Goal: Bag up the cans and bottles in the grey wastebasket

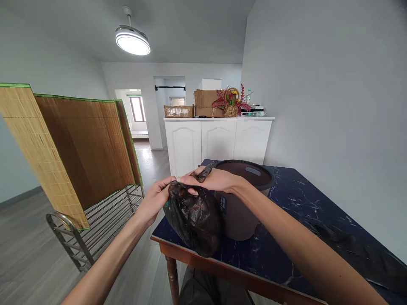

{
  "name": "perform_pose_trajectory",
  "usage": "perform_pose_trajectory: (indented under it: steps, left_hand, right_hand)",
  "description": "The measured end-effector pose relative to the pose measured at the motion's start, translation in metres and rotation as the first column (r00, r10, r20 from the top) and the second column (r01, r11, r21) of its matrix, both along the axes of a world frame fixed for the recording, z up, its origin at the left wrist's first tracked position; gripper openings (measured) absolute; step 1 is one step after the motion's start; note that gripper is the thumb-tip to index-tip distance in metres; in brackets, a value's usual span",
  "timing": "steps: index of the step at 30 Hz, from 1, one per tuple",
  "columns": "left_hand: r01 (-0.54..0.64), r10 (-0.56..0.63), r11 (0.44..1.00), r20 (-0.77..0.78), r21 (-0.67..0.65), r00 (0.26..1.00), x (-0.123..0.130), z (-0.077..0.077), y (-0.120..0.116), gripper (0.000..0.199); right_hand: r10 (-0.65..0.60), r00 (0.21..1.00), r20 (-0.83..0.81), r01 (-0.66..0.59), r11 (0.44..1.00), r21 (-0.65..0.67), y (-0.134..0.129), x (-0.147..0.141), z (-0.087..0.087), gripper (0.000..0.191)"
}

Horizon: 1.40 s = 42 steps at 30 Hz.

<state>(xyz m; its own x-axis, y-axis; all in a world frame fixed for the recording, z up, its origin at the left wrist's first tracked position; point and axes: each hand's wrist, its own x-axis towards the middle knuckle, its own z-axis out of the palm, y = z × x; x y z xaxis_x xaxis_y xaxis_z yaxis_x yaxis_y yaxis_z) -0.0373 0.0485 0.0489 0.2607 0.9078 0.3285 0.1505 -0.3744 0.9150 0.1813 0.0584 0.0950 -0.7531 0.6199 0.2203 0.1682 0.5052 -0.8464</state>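
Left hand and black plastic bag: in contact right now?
Touching. The head view shows the fingers of the left hand gripping the black plastic bag at its bunched top, with no gap between.

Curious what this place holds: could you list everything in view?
Table: one, blue, centre right
Plastic bag: one, black, table's near edge
Bin: one, brown, on table
Loose plastic: one, black, table's right
Cabinet: one, white, behind table
Cardboard boxes: at least two, brown, on cabinet
Flower basket: one, tan, on cabinet
Bottles: at least two, clear, cabinet's right end
Lamp: one, white, overhead
Rack: one, silver, left
Mat: one, tan, on rack
Floor: one, grey, below
Left hand: one, bare, on bag
Right hand: one, bare, on bag
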Motion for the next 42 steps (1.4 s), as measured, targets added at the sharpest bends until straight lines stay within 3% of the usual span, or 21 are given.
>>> perform_pose_trajectory:
  steps: [5,8,10,13,18,23,26,31,37,42]
  left_hand:
    - [-0.071,0.071,0.997,-0.010,-0.028,0.997,0.000,0.001,0.000,0.023]
    - [-0.087,0.087,0.996,0.003,0.002,0.996,0.001,0.002,0.000,0.021]
    - [-0.092,0.092,0.996,0.009,0.012,0.996,0.003,0.001,0.000,0.020]
    - [-0.100,0.103,0.992,-0.027,0.074,0.994,0.004,0.002,-0.002,0.017]
    - [-0.113,0.148,0.968,-0.142,0.224,0.979,0.003,0.006,-0.009,0.021]
    - [-0.080,0.081,0.996,-0.026,0.050,0.996,0.008,0.012,-0.006,0.063]
    - [-0.047,0.049,0.998,0.043,-0.050,0.998,0.014,0.016,0.000,0.057]
    - [0.039,-0.016,0.991,0.173,-0.126,0.985,0.016,0.019,0.004,0.053]
    - [0.057,-0.027,0.986,0.187,-0.158,0.982,0.004,0.014,0.017,0.051]
    - [-0.080,0.097,0.990,0.147,-0.118,0.984,-0.020,-0.004,0.054,0.060]
  right_hand:
    - [0.035,0.998,-0.056,-0.027,0.990,0.142,0.002,0.005,0.001,0.033]
    - [-0.090,0.989,-0.118,0.110,0.980,0.169,0.005,0.003,-0.005,0.023]
    - [-0.232,0.961,-0.149,0.260,0.940,0.220,0.004,-0.001,-0.011,0.022]
    - [-0.397,0.896,-0.199,0.443,0.830,0.340,0.002,-0.009,-0.018,0.021]
    - [-0.490,0.778,-0.393,0.628,0.583,0.516,-0.003,-0.020,-0.030,0.024]
    - [-0.499,0.707,-0.501,0.694,0.358,0.624,-0.006,-0.028,-0.039,0.019]
    - [-0.530,0.683,-0.502,0.685,0.228,0.692,-0.009,-0.028,-0.039,0.018]
    - [-0.472,0.805,-0.358,0.515,0.259,0.817,-0.013,-0.021,-0.040,0.010]
    - [-0.367,0.896,-0.251,0.345,0.219,0.912,-0.025,-0.012,-0.061,0.023]
    - [-0.283,0.934,-0.216,0.295,0.274,0.915,-0.053,-0.007,-0.090,0.025]
